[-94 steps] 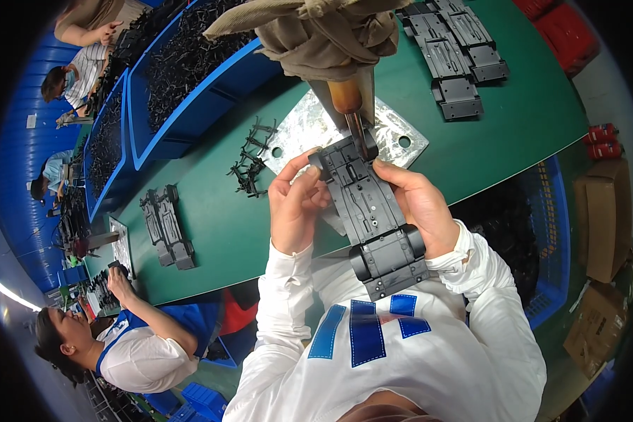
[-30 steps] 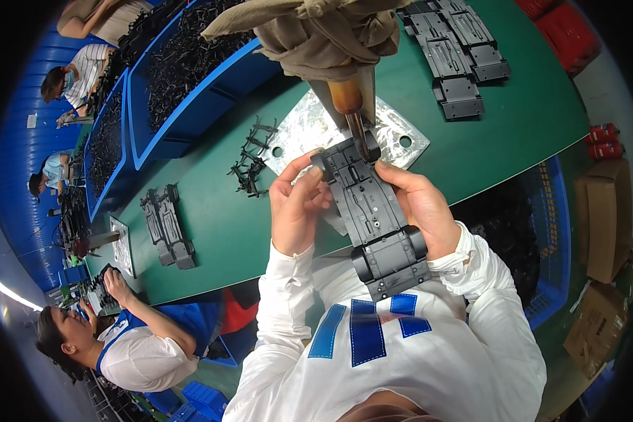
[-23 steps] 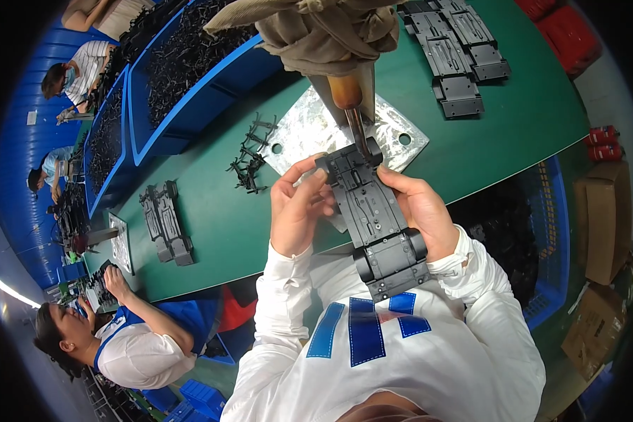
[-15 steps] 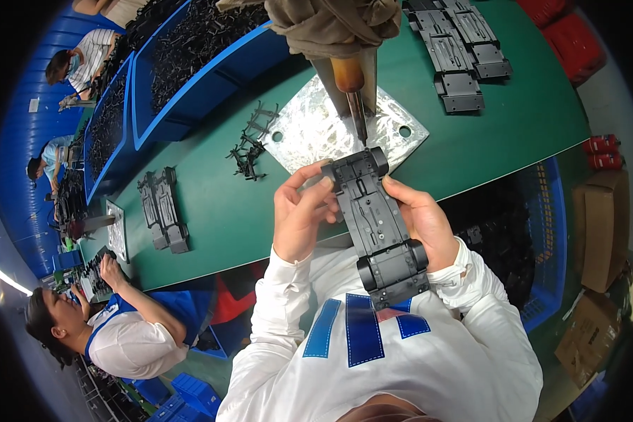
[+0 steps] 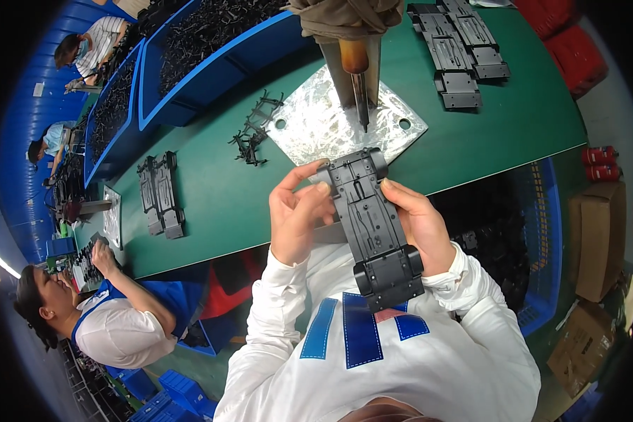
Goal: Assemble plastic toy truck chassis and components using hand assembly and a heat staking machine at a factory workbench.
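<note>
A black plastic toy-car chassis (image 5: 374, 224) is held tilted in front of my chest, dotted with small holes and screws. My left hand (image 5: 294, 216) grips its upper left edge, thumb on the wheel-arch side. Along the opposite edge, my right hand (image 5: 423, 224) clasps it with the thumb near the top. Just beyond its far end hangs the pointed metal tip of a mounted tool (image 5: 359, 95), with an amber sleeve and brown cloth wrapped above. A gap shows between tip and chassis. Below the tool lies a shiny metal plate (image 5: 306, 130) with round holes.
Small black frame parts (image 5: 254, 133) lie left of the plate. More chassis sit at the far right (image 5: 457, 53) and left (image 5: 160, 193) of the green table (image 5: 214, 211). Blue bins (image 5: 221, 74) of black parts line the back. A co-worker (image 5: 112, 316) sits at left.
The chassis has drawn slightly away from the tool tip, opening a gap between them. Both hands keep their grip. The co-worker at left has shifted a little.
</note>
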The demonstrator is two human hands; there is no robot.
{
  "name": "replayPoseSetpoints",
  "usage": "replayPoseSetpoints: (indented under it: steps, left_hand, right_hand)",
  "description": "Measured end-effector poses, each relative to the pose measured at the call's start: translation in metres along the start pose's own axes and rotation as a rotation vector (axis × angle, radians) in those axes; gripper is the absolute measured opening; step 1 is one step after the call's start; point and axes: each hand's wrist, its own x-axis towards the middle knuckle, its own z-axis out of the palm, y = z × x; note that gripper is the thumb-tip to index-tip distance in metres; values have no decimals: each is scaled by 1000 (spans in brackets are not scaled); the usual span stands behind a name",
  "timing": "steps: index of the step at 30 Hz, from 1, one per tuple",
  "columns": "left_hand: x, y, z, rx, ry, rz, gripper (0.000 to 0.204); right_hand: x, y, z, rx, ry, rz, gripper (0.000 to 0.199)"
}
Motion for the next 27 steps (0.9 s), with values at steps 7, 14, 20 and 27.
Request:
replayPoseSetpoints:
  steps: [7, 14, 20, 27]
  left_hand:
    - [22, -2, 0, -28, 18, -52, 43]
    - [39, 1, -3, -11, 24, -80, 42]
    - [50, 7, -2, -6, 17, -89, 39]
    - [59, 9, -1, -43, 0, -71, 37]
  right_hand:
    - [15, -10, -5, 153, -16, 120, 37]
    - [28, -18, -5, 191, 45, 158, 34]
    - [43, -22, -11, 172, 80, 134, 35]
    - [45, -31, 0, 200, 43, 130, 36]
